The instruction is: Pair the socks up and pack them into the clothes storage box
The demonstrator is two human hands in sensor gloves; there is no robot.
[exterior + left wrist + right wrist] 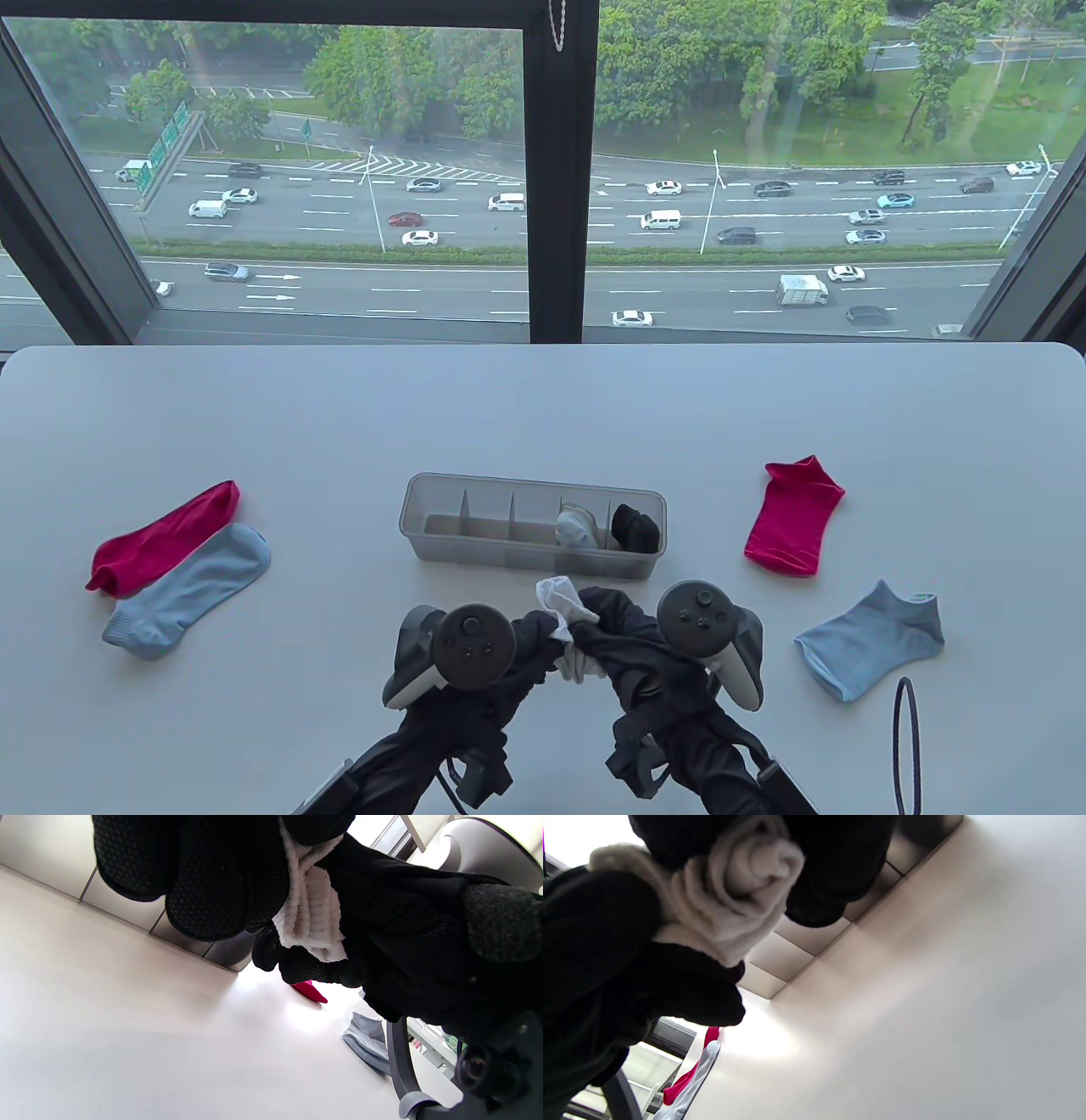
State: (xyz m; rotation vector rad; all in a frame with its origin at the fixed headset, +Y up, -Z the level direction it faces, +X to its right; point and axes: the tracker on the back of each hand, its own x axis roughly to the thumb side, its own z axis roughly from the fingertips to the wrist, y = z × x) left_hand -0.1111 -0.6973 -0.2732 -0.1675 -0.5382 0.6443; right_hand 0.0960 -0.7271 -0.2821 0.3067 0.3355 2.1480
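Currently: my left grip (pixel 475 654) and right grip (pixel 670 637) both pinch the white sock bundle (pixel 570 628); storage box (pixel 475 556) lies just ahead, long axis crosswise.

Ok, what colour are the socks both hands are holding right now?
White. The socks, gripped by both hands, show best in the left wrist view.

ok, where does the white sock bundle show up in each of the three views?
Table view: white sock bundle low centre, held between both hands, just in front of the storage box.
Left wrist view: top centre, pinched among black glove fingers.
Right wrist view: upper left, rolled up, in the grip of the gloves.
Shared landmark: the storage box, seen behind the bundle in both wrist views.
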